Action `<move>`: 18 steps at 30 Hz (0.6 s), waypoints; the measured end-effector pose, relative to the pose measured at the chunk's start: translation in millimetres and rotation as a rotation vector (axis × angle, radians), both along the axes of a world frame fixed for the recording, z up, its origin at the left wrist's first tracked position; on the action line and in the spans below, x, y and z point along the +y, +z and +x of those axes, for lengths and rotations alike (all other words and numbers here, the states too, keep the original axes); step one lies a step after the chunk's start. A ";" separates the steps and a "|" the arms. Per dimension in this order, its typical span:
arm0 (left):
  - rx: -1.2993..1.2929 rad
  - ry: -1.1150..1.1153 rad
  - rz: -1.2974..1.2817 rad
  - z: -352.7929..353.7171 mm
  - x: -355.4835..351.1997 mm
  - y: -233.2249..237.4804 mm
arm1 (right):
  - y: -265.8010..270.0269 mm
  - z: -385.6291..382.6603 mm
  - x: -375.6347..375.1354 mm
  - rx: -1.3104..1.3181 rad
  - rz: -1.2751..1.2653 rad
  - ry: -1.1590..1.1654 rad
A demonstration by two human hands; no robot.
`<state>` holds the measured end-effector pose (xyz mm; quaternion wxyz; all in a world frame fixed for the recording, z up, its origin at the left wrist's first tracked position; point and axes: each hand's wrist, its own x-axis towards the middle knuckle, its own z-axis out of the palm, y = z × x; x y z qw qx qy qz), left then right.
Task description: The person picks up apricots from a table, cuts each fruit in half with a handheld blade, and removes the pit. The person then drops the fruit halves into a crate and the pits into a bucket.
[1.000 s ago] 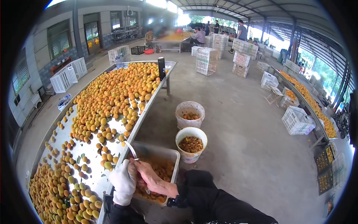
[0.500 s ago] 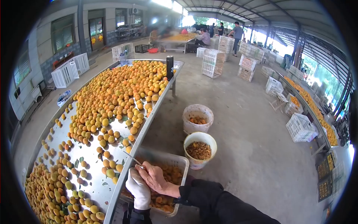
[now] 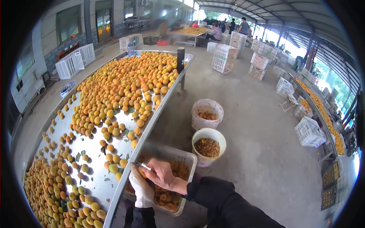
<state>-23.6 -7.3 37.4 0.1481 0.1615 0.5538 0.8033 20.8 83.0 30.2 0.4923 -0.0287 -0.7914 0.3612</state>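
Note:
My left hand, in a white glove, is closed around an apricot beside the table's metal edge. My bare right hand grips a small knife, its light, shiny part showing right at the fruit. The fingers partly hide both knife and apricot. Below both hands sits a pale plastic crate holding cut apricot pieces. Whole apricots are spread over the steel-topped table to the left.
Right of the crate stand two buckets: a nearer one with brownish pieces and a farther one with orange pieces. A dark can stands at the table's far corner. Stacked crates and several people are farther back.
The knife has swung from pointing up-left over the table edge to lying against the apricot, which now shows in my left hand. The view has shifted slightly.

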 end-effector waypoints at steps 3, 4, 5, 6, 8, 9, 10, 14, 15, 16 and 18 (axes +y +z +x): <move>-0.228 -0.096 0.013 -18.1 -14.1 -5.1 | 21.3 6.0 -1.5 0.072 -0.154 -0.001; -0.368 -0.145 0.086 -27.4 -21.3 -3.3 | 19.5 8.7 2.2 0.020 -0.211 0.016; -0.501 -0.208 0.168 -33.1 -22.9 0.5 | 17.4 10.8 8.4 -0.025 -0.258 0.021; -0.348 -0.117 0.154 -29.2 -18.2 3.7 | 15.6 11.5 12.6 -0.023 -0.260 0.019; -0.187 -0.127 0.132 -26.6 -19.1 17.5 | 18.3 15.7 18.2 -0.123 -0.253 -0.023; -0.095 -0.083 0.069 -26.5 -18.9 17.8 | 19.1 16.4 19.0 -0.224 -0.249 -0.055; -0.093 -0.085 0.068 -25.2 -19.3 22.4 | 13.8 14.3 21.3 -0.221 -0.251 -0.057; -0.386 -0.072 0.127 -25.7 -19.5 26.5 | -12.2 4.0 32.6 -0.321 -0.316 -0.175; -0.461 -0.053 0.106 -27.2 -19.4 20.0 | -15.9 2.9 33.3 -0.350 -0.427 -0.186; -0.435 -0.036 0.147 -27.7 -15.8 14.8 | -14.9 3.3 37.1 -0.355 -0.467 -0.180; -0.459 -0.103 0.263 -35.8 -15.3 1.7 | -32.0 -5.0 49.8 -0.221 -0.674 -0.046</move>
